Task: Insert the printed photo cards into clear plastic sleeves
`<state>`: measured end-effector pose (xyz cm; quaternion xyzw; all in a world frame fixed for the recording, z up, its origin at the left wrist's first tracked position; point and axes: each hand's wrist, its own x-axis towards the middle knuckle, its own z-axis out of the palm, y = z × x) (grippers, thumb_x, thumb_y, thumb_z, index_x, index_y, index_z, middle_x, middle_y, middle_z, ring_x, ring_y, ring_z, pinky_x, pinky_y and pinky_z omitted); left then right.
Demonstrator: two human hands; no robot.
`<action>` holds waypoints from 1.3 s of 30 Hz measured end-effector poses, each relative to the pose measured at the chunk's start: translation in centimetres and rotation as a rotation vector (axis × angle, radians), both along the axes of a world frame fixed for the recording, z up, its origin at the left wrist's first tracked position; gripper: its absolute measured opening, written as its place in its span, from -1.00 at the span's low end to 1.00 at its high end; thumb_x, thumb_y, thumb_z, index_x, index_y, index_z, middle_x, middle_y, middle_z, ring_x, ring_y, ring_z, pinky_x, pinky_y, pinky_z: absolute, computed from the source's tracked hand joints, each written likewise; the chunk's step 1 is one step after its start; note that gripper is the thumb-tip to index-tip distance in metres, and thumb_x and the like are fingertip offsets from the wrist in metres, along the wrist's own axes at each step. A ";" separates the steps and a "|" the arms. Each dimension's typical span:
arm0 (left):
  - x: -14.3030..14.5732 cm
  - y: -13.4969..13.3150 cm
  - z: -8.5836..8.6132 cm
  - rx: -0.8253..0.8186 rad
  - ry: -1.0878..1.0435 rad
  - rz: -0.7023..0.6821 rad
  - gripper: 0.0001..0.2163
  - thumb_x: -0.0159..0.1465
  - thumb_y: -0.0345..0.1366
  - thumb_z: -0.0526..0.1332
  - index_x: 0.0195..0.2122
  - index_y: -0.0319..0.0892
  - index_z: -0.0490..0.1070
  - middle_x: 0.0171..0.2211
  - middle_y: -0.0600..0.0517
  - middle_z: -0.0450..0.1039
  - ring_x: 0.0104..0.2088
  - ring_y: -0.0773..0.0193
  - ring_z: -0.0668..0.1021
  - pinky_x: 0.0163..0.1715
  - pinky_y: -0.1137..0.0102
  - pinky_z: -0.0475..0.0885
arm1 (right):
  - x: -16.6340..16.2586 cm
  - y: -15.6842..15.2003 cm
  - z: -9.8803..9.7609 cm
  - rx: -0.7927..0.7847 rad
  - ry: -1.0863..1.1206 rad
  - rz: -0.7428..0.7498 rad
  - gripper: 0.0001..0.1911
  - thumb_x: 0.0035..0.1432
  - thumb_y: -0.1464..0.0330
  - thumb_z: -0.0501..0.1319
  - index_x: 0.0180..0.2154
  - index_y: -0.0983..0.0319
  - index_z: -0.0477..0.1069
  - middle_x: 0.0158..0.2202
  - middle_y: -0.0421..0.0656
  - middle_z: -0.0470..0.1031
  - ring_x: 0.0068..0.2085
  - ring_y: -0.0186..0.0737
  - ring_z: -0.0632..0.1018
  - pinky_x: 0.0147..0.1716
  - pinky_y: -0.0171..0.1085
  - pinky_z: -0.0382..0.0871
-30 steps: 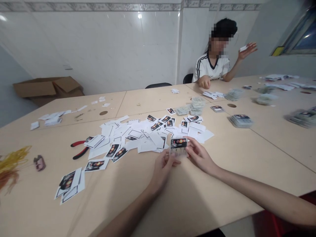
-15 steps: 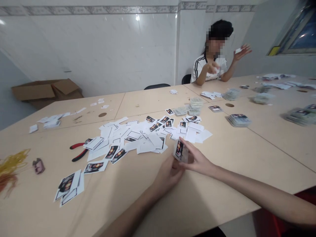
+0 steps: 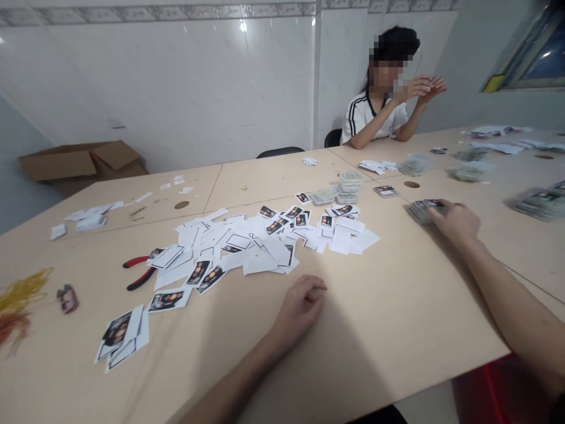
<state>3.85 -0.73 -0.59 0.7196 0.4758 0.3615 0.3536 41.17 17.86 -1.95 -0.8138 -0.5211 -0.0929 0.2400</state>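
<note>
String (image 3: 20,297) is lying in yellow and orange tangles at the left edge of the worktop (image 3: 366,330), with a small pink object (image 3: 67,298) just beside it. Farther back, a cardboard box (image 3: 79,162) is sitting on the floor against the wall. Moving right, red-handled pliers (image 3: 139,270) are lying with their tips tucked under loose paper, and a small heap of printed cards (image 3: 121,335) is lying nearer the person. White paper offcuts (image 3: 260,247) are spreading across the middle of the worktop, mixed with more dark printed cards.

The left hand (image 3: 300,312) is resting on the worktop just in front of this scatter, its fingers (image 3: 315,284) curling loosely and grasping nothing. Past it, on the far side, a few stacks of clear packets (image 3: 351,187) are standing near a co-worker (image 3: 379,112), who is sitting across the worktop with both hands raised.

The work in hand is happening at the right, where the right hand (image 3: 457,222) is reaching out over the worktop. Its fingers (image 3: 436,212) are lying across a stack of packed cards (image 3: 418,212), which is sitting on the worktop to the right of the scatter. I cannot tell whether they are gripping the stack or only touching it. Other blurred stacks (image 3: 536,203) are lying farther right.
</note>
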 end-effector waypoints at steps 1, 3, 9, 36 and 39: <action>0.0 0.0 0.0 -0.008 0.000 -0.002 -0.85 0.10 -0.43 0.03 -0.32 -0.16 0.32 -0.22 -0.02 0.32 -0.30 0.31 0.41 -0.40 0.45 0.32 | 0.3 -0.1 -0.2 -0.067 0.004 0.001 -0.52 0.02 0.10 -0.02 -0.07 0.18 0.28 -0.18 0.09 0.33 -0.22 0.02 0.38 -0.38 -0.18 0.17; 0.0 0.0 0.1 -0.014 0.007 0.001 -0.85 0.10 -0.44 0.03 -0.32 -0.16 0.31 -0.22 -0.01 0.32 -0.31 0.32 0.41 -0.40 0.45 0.31 | 0.2 -0.3 -0.2 -0.094 -0.010 0.022 -0.52 0.03 0.09 -0.05 -0.06 0.17 0.26 -0.17 0.08 0.32 -0.23 -0.01 0.38 -0.41 -0.22 0.15; 0.0 0.1 0.4 -0.016 0.026 -0.008 -0.86 0.10 -0.43 0.02 -0.33 -0.16 0.31 -0.23 -0.01 0.33 -0.30 0.31 0.40 -0.36 0.43 0.31 | -0.8 -0.6 0.6 0.005 -0.099 0.055 -0.49 0.07 0.09 -0.09 0.00 0.19 0.16 -0.08 0.06 0.21 -0.13 -0.03 0.29 -0.32 -0.23 0.11; -0.1 0.0 0.1 -0.026 0.022 0.000 -0.85 0.09 -0.41 0.03 -0.33 -0.15 0.33 -0.26 -0.01 0.34 -0.38 0.32 0.40 -0.37 0.42 0.31 | 2.4 0.2 -2.0 -0.102 -0.332 -0.012 -0.56 0.04 0.16 0.03 -0.05 0.20 0.18 -0.08 0.05 0.22 -0.12 0.02 0.20 -0.24 -0.15 -0.08; -0.1 0.0 0.2 -0.031 0.030 -0.009 -0.84 0.10 -0.42 0.02 -0.32 -0.16 0.32 -0.25 -0.01 0.34 -0.33 0.30 0.39 -0.36 0.42 0.31 | 4.3 0.3 -2.3 -0.109 -0.344 -0.040 -0.55 0.04 0.16 0.03 -0.04 0.19 0.17 -0.07 0.06 0.22 -0.11 0.04 0.20 -0.25 -0.14 -0.07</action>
